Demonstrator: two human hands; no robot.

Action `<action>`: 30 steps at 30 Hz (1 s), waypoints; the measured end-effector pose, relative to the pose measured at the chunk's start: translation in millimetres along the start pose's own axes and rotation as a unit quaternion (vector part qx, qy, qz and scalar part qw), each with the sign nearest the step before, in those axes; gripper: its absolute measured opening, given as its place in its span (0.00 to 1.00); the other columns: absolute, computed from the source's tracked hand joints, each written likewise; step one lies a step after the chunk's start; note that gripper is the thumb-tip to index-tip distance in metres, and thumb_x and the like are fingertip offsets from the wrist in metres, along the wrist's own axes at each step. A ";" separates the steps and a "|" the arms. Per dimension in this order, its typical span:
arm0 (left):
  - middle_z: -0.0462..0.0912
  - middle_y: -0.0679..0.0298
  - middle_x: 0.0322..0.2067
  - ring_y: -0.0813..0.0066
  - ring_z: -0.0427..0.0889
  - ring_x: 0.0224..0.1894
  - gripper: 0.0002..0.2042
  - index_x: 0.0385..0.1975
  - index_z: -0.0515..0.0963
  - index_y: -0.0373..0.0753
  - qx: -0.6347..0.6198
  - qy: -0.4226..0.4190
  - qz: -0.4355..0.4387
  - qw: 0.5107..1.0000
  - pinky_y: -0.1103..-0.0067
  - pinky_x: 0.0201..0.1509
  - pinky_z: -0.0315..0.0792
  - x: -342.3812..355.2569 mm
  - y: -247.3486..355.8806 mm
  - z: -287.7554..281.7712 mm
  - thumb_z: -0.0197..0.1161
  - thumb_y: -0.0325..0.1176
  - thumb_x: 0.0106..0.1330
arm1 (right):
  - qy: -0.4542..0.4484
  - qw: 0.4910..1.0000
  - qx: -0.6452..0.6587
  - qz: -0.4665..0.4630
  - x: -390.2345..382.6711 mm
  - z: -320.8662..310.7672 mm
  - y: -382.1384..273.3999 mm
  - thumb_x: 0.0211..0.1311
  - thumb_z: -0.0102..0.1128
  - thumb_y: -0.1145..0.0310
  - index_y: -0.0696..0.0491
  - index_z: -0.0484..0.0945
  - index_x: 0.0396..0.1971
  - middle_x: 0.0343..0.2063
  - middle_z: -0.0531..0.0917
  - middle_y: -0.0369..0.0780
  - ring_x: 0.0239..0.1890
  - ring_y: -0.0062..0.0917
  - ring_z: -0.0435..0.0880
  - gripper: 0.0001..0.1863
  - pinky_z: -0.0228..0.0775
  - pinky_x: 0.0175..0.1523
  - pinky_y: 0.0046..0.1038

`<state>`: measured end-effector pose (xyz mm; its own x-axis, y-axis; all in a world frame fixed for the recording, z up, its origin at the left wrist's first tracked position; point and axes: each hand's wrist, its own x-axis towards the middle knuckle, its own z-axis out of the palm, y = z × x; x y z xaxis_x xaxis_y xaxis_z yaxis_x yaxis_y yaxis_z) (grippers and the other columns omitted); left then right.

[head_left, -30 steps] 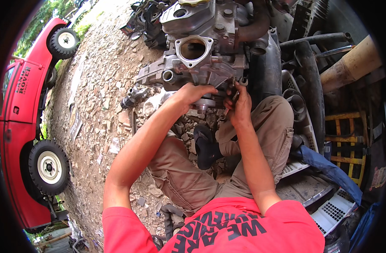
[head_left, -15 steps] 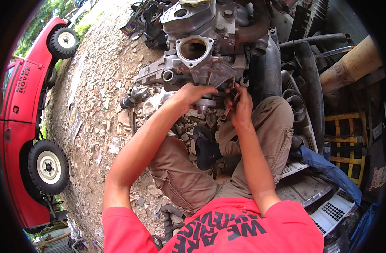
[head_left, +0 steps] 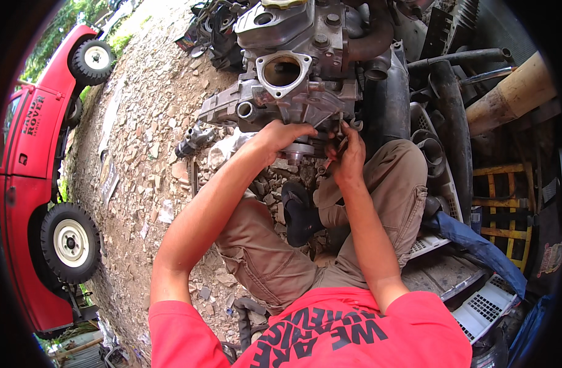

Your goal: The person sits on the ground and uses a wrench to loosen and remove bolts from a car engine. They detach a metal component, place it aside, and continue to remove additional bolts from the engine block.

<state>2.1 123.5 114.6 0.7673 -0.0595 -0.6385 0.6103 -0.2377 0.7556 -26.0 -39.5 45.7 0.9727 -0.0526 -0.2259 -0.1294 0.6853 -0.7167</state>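
In front of me is a grey metal engine [head_left: 275,34] with a triangular flanged opening [head_left: 281,73] and a lower casing [head_left: 226,110]. My left hand [head_left: 281,138] grips the lower casing just above a round metal boss [head_left: 298,153], its thumb stretched along the edge and its other fingers mostly hidden. My right hand [head_left: 350,150], right of it, has its fingers wrapped round a spanner [head_left: 356,124], whose open head shows above the fingers under the casing's right side; whether it sits on a fastener I cannot tell.
Gravel ground [head_left: 134,172] lies left, with a red vehicle [head_left: 32,270] beyond, a loose metal fitting [head_left: 192,142] and dark parts [head_left: 219,37]. On the right are pipes [head_left: 453,110], white crates [head_left: 483,306], a bamboo pole [head_left: 508,95] and blue sheeting [head_left: 477,242]. My crossed legs [head_left: 391,190] surround the work.
My right hand and the spanner have shifted very slightly, the spanner's head turning a little. My left hand and the engine stay where they were.
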 end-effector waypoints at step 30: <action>0.83 0.60 0.36 0.69 0.81 0.36 0.21 0.39 0.82 0.32 0.003 0.008 0.002 1.000 0.73 0.40 0.74 -6.7 4.9 2.1 0.73 0.41 0.48 | 0.006 1.000 0.001 -0.005 1.2 -0.4 4.1 0.66 0.53 0.51 0.55 0.76 0.30 0.19 0.75 0.35 0.12 0.17 0.65 0.20 0.53 0.17 0.20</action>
<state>-0.4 120.7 122.2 0.7724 -0.0457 -0.6335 0.6065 -0.2430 0.7570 -25.4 -37.0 42.2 0.9714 -0.0685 -0.2275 -0.1196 0.6865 -0.7173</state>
